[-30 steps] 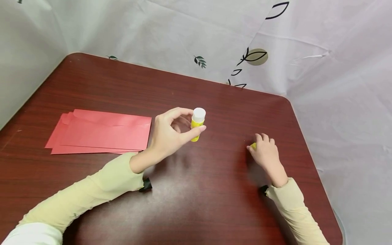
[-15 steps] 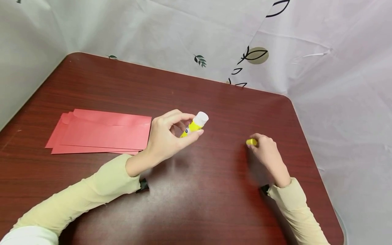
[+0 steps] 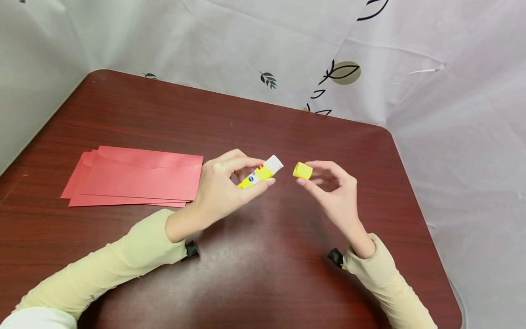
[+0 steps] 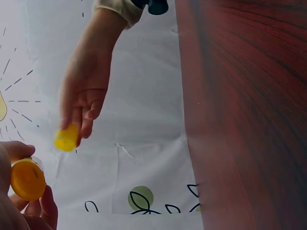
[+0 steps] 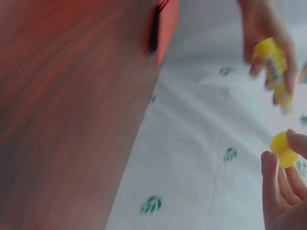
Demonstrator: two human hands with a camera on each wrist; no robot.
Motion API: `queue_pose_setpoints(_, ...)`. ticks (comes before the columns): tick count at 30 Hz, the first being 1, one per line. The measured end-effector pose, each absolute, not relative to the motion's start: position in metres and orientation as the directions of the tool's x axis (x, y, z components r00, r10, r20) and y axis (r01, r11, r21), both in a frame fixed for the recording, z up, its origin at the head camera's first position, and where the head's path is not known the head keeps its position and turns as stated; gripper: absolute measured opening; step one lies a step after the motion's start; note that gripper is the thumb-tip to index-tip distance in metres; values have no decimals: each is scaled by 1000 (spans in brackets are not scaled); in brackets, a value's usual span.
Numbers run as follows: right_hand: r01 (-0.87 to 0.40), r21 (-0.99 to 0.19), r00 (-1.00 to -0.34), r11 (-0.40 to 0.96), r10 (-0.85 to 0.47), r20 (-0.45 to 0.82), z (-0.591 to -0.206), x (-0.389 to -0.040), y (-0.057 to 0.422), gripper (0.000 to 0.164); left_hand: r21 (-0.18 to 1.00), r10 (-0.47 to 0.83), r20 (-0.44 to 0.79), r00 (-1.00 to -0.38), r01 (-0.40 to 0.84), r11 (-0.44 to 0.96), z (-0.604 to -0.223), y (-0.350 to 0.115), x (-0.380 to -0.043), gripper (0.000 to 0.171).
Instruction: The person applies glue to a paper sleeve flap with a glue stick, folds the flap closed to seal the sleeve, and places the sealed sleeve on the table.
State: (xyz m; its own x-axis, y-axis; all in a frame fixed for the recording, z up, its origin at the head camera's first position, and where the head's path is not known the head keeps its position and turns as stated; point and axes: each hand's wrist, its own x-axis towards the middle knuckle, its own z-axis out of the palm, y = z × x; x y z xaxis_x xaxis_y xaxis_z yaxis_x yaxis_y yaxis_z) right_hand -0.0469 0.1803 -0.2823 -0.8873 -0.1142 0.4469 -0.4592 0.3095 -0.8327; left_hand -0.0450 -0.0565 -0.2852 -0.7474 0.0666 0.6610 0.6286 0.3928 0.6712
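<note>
My left hand (image 3: 223, 185) grips a yellow glue stick (image 3: 256, 175) between thumb and fingers, above the middle of the table. The stick tilts up to the right, its white end bare. Just right of that end, my right hand (image 3: 339, 192) pinches the yellow cap (image 3: 303, 170), with a small gap between the two. In the left wrist view the round yellow base of the glue stick (image 4: 28, 180) faces the camera, and the cap (image 4: 66, 138) is up to its right. The right wrist view has the glue stick (image 5: 274, 67) above the cap (image 5: 284, 149), both blurred.
Several red envelopes (image 3: 144, 173) lie in a loose stack on the left of the dark red wooden table (image 3: 255, 283), close beside the left hand. A white patterned sheet (image 3: 230, 50) hangs behind the table and along its sides.
My right hand has lifted the cap off the right side of the table and brought it left, close to the glue stick. My left hand has tilted the stick from upright towards the right.
</note>
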Motion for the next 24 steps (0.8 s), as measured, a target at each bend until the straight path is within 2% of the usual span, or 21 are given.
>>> queue_pose_setpoints(5,-370,-917,-925,150,-149,349,-276,-47,168,33,653,72,672,-737,636,411,-285,-56,-43,29)
queue_pose_setpoints(10,-331,-941,-933,68,-172,316,-276,-47,162,34,649,60,678,-732,635,420,-283,-56,-41,30)
queue_pose_setpoints(16,-322,-947,-929,-1,-191,317,-276,-47,156,33,639,67,684,-726,641,426,-281,-56,-39,30)
queue_pose_setpoints(24,-339,-940,-923,-21,-185,337,-273,-44,153,30,610,74,706,-704,659,441,-281,-56,-38,29)
